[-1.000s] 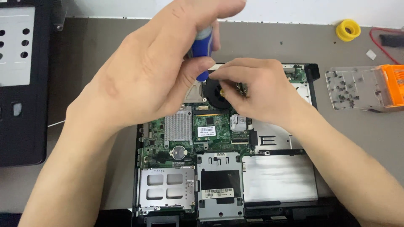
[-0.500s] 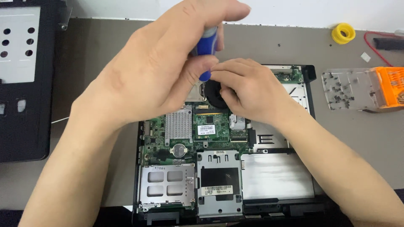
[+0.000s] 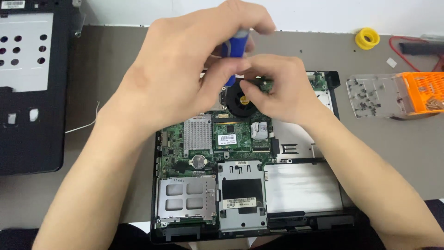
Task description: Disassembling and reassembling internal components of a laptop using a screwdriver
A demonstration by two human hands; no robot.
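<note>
An opened laptop base [image 3: 300,185] lies in front of me with its green circuit board [image 3: 217,139] exposed. My left hand [image 3: 185,78] grips the blue handle of a screwdriver [image 3: 233,51], held upright over the round black cooling fan [image 3: 238,99] at the board's far edge. My right hand [image 3: 277,88] rests on the fan's right side, its fingertips pinched near the screwdriver shaft. The screwdriver's tip is hidden behind my fingers.
A black laptop cover panel [image 3: 27,92] lies at the left. At the right stand a clear tray with several screws [image 3: 370,95] and an orange box [image 3: 423,92]. A yellow tape roll [image 3: 367,38] and a red cable [image 3: 397,51] lie at the back right.
Both hands stay on the fan area; the view has shifted slightly, and my left hand's fingers have turned a little on the blue handle.
</note>
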